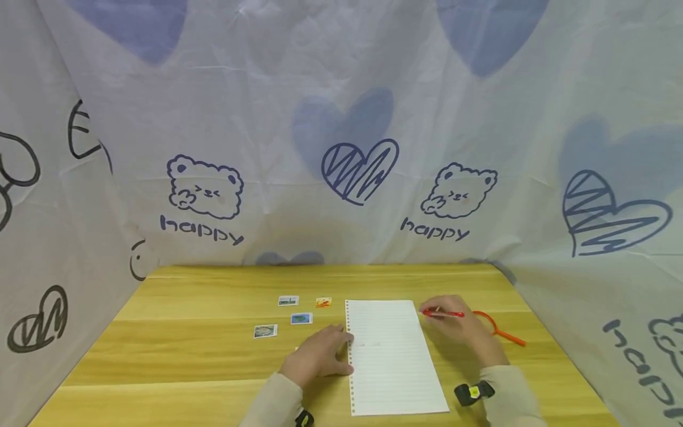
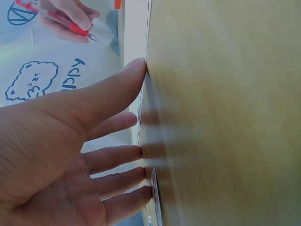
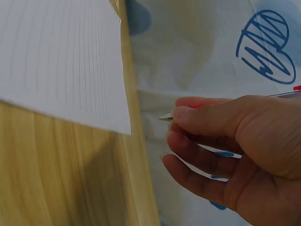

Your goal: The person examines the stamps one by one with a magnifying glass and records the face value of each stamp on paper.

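A lined sheet of paper (image 1: 397,379) with punched holes down its left edge lies on the table, with faint reddish writing near its left side. My left hand (image 1: 319,356) rests at that holed edge, thumb and fingers extended. Close to its fingertips in the left wrist view is a thin flat piece (image 2: 156,193), seen almost edge-on. Off the paper's upper right side, my right hand (image 1: 459,326) pinches a red pen (image 1: 450,314) between thumb and fingers. Its bare metal tip (image 3: 165,116) points toward the paper and appears raised above the table.
Several small postage stamps lie left of the paper, among them a yellow one (image 1: 323,302) and a blue one (image 1: 301,318). An orange-red ring with a handle (image 1: 509,338), like a magnifying glass, lies partly behind my right hand. A patterned cloth (image 1: 277,207) hangs behind the table.
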Available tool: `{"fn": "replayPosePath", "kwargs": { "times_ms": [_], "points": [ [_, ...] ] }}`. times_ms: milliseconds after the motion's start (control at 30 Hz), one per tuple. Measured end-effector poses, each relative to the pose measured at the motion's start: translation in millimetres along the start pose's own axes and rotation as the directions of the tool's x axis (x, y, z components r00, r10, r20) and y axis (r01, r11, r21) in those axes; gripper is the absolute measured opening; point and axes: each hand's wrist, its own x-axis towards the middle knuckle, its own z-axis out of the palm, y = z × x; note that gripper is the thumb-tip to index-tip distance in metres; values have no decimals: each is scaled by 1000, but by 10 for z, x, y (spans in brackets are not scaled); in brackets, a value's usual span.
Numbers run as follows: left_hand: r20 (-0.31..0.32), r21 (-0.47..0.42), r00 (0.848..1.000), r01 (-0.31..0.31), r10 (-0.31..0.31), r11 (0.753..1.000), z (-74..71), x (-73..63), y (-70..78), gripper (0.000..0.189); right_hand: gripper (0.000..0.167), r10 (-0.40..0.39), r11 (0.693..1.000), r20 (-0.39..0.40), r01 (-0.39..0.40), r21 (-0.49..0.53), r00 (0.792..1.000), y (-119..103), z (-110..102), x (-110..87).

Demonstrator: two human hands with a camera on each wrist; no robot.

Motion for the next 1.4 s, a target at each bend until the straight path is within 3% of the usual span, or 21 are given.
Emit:
{"fn": "replayPosePath", "kwargs": {
  "times_ms": [67, 167, 300, 400, 533, 733, 967, 1300, 1400],
  "points": [
    [-2, -2, 1000, -3, 3, 1000, -6, -2, -3, 67, 12, -26, 995, -9, 25, -98, 1000, 47, -46, -8],
    [-3, -1, 1000, -3, 3, 1000, -10, -7, -5, 67, 12, 40, 979, 22, -35, -200, 999, 99, -101, -16],
    [-7, 1, 1000, -3, 3, 1000, -12, -8, -5, 67, 16, 175, 964, 58, -159, -215, 983, 162, -121, -44],
    [-9, 5, 1000, -7, 8, 1000, -10, -6, -4, 67, 22, 272, 945, 75, -252, -211, 959, 210, -113, -79],
    [-12, 15, 1000, -16, 16, 1000, -8, -8, -4, 66, 27, 332, 919, 81, -303, -254, 940, 263, -100, -114],
    [-18, 18, 1000, -16, 16, 1000, -22, -19, 5, 67, 26, 314, 914, 61, -285, -290, 947, 326, -106, -131],
    [-14, 11, 1000, -19, 19, 1000, -41, -38, 17, 66, 27, 329, 914, 65, -300, -274, 942, 376, -110, -155],
    [-5, 20, 1000, -10, 10, 1000, -40, -27, 25, 66, 28, 369, 915, 116, -338, -222, 922, 408, -121, -184],
    [-5, 19, 1000, -10, 10, 1000, -34, -23, 20, 66, 31, 350, 924, 135, -318, -211, 927, 408, -122, -190]
  ]
}}
